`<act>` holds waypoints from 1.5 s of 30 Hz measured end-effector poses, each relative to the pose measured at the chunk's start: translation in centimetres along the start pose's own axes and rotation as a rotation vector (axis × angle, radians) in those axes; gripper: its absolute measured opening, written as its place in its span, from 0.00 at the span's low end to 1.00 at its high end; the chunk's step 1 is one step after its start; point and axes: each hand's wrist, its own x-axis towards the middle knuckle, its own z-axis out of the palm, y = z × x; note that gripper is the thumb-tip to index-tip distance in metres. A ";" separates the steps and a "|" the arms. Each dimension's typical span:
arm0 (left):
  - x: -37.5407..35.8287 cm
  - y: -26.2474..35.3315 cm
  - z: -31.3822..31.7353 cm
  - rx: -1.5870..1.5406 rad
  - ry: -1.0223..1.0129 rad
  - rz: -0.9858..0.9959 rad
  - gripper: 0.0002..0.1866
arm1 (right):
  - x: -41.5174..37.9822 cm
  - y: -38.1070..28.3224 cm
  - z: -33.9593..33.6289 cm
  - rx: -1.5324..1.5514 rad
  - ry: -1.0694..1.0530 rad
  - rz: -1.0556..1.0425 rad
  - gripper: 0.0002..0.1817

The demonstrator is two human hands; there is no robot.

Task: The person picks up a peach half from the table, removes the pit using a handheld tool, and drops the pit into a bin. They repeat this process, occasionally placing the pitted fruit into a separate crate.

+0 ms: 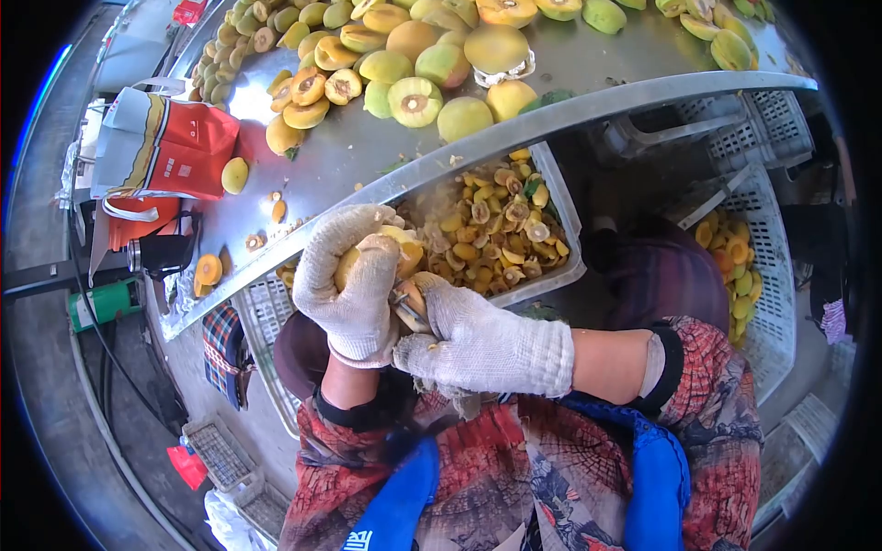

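In a white knit glove, my left hand (347,280) is wrapped around a yellow peach-like fruit (407,253), held above the near edge of the metal table. My right hand (491,344), also gloved, grips a small metal hand tool (410,310), its tip close against the fruit; the fingers hide most of its shape. Both hands meet over my lap. Just beyond them, a crate of fruit scraps and stones (496,220) sits below the table edge.
The metal table (354,151) bears whole and halved yellow-green fruit (413,99). A red and white bag (175,142) stands at left beside a dark bottle (161,254). A white crate (776,275) with more fruit is at right. The table's raised rim (514,138) curves across.
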 end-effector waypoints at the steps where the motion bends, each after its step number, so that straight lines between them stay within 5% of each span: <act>1: 0.1 0.0 0.0 -0.008 -0.024 0.027 0.08 | 0.1 0.6 0.3 -0.082 0.078 -0.115 0.19; 5: 0.1 0.5 0.4 -0.162 0.039 -0.302 0.08 | 0.1 0.4 -0.2 -0.217 0.043 -0.049 0.20; 10: -0.3 0.2 0.2 -0.089 0.015 -0.180 0.08 | 0.2 1.3 0.4 -0.330 0.095 -0.150 0.20; 13: 0.1 -0.1 0.0 -0.016 -0.037 -0.100 0.08 | -0.2 -0.8 -0.6 0.245 -0.137 0.183 0.20; 18: 0.1 -0.8 0.3 -0.096 0.004 -0.166 0.10 | 0.5 0.4 -0.6 0.156 -0.086 0.163 0.15; 22: 2.0 -0.5 -0.9 -0.222 -0.262 -0.135 0.22 | -0.3 -2.7 -2.0 0.334 -0.188 0.220 0.12; 27: 3.0 0.0 -1.7 -0.244 -0.458 -0.525 0.17 | 0.0 -1.1 -1.3 0.315 -0.159 0.173 0.14; 34: 5.3 2.0 -1.4 -0.052 -0.659 -0.565 0.15 | -0.8 -2.2 -2.1 0.653 -0.289 0.362 0.14; 36: 5.5 2.3 -1.5 -0.038 -0.658 -0.544 0.15 | -0.8 -2.0 -2.0 0.810 -0.313 0.345 0.13; 42: 4.1 1.8 -0.7 -0.200 -0.499 -0.523 0.15 | -1.0 -3.2 -2.1 0.426 -0.226 0.375 0.14; 45: 3.4 0.9 -0.8 -0.281 -0.445 -0.519 0.15 | -0.8 -2.9 -2.3 0.559 -0.300 0.341 0.14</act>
